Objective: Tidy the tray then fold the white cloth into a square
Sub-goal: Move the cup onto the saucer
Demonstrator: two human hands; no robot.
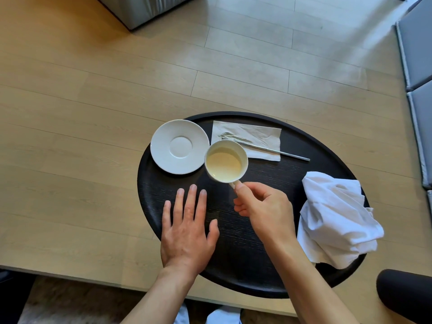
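Note:
A black oval tray (292,174) lies on a light wooden table. My right hand (264,209) pinches the handle of a white cup (225,161) and holds it just right of a white saucer (179,146) at the tray's far left. My left hand (188,228) rests flat on the tray's near left, fingers spread, holding nothing. A crumpled white cloth (336,218) sits on the tray's right side and hangs over its edge. At the back lies a white paper napkin (252,135) with a metal spoon (275,152) across it.
The wooden table (81,160) stretches wide to the left and behind the tray. Grey cushions (418,66) line the right edge. A grey sofa corner (140,10) stands at the top left. A dark rounded object (404,293) sits at the lower right.

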